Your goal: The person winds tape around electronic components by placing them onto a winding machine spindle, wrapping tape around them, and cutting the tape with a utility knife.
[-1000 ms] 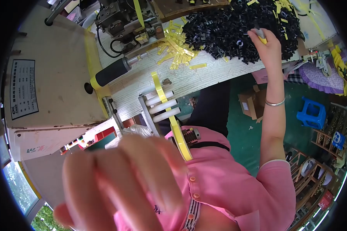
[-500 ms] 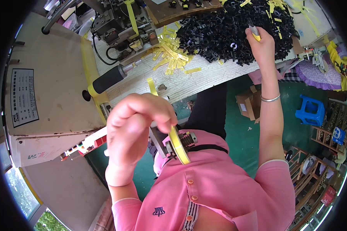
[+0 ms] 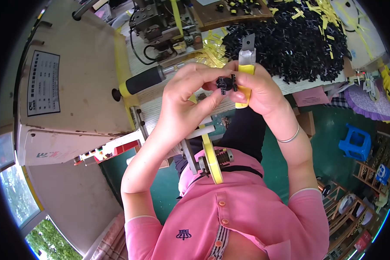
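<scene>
Above the front edge of the workbench, my two hands meet. Between the thumb and fingers of my left hand [image 3: 190, 93] is a small black plastic part [image 3: 226, 84]. My right hand [image 3: 262, 89] is closed around a knife [image 3: 245, 71] with a yellow-wrapped handle, its flat grey blade pointing up and away from me. The right fingertips also reach the black part's right side. Behind the hands lies a big pile of small black parts [image 3: 290, 47]. A reel of yellow tape [image 3: 212, 162] sits on a bracket below my left hand.
A metal machine [image 3: 160, 26] with a black-handled lever [image 3: 141, 81] stands to the left, near a large beige cabinet [image 3: 82, 78]. Yellow strips [image 3: 213, 45] lie beside the pile. A wooden board [image 3: 229, 16] is at the back. A blue stool [image 3: 355, 142] stands on the green floor.
My right hand has come from the pile toward the middle with the knife. My left hand has moved up and right from the tape reel, and a black part now shows in it. The view has shifted.
</scene>
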Demonstrator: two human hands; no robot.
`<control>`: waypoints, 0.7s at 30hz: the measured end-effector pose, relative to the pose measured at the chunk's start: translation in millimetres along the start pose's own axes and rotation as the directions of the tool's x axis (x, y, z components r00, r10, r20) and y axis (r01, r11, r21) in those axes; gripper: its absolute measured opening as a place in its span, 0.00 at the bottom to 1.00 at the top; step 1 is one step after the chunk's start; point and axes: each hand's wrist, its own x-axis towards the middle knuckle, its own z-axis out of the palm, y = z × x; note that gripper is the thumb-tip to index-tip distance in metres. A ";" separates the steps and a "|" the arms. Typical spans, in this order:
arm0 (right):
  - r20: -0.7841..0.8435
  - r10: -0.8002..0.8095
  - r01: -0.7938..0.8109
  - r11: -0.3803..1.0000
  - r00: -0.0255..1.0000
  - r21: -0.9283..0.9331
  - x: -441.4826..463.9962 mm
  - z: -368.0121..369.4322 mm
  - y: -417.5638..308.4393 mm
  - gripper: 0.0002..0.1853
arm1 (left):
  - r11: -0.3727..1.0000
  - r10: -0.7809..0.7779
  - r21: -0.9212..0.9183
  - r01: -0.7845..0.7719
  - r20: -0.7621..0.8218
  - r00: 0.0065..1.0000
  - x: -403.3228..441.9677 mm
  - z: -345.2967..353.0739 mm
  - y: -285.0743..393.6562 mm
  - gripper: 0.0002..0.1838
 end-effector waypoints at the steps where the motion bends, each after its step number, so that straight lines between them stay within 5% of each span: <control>1: 0.014 0.011 -0.012 0.998 1.000 0.063 2.3 2.6 2.8 0.09 | 1.000 -0.018 -0.019 0.017 -0.042 0.999 -1.6 0.1 1.2 0.18; 5: -0.123 -0.043 0.006 0.957 0.991 -0.289 9.8 9.2 -1.6 0.13 | 0.934 0.042 0.357 0.016 -0.155 0.987 -0.5 -9.7 -0.5 0.14; 8: -0.121 -0.255 0.126 0.771 0.959 -0.624 27.2 14.9 8.8 0.13 | 0.743 0.209 0.661 -0.109 -0.074 0.975 11.5 -20.3 -9.6 0.13; 12: -0.180 -0.118 -0.012 0.806 0.977 -0.591 49.3 15.5 13.4 0.13 | 0.706 0.159 0.703 -0.083 -0.044 0.986 12.4 -27.1 -29.1 0.12; 15: -0.145 -0.119 0.012 0.809 0.982 -0.588 55.3 13.6 18.3 0.12 | 0.731 0.041 0.681 0.035 -0.096 0.995 6.3 -30.4 -32.5 0.13; 21: -0.014 -0.107 0.072 0.753 0.994 -0.654 67.2 6.5 16.2 0.11 | 0.544 0.001 0.832 0.105 -0.126 0.992 -4.2 -36.6 -33.7 0.13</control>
